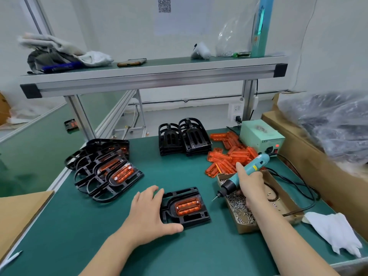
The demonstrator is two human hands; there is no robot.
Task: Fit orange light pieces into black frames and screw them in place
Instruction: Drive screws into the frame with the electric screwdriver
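A black frame (196, 218) lies on the green mat in front of me with an orange light piece (187, 206) seated in it. My left hand (149, 215) rests flat on the frame's left edge, fingers straight and thumb along its near edge. My right hand (251, 185) grips a teal electric screwdriver (244, 174), bit pointing down-left just right of the frame, above the cardboard box of screws (244, 226). Loose orange light pieces (227, 156) are heaped at the back right. Empty black frames (184, 137) stand stacked behind.
Several finished frames with orange lights (107, 171) overlap at the left. A power supply box (260, 136) stands at the back right, its cable running across the mat. A white cloth (334, 232) lies at the right, cardboard (20, 212) at the left edge.
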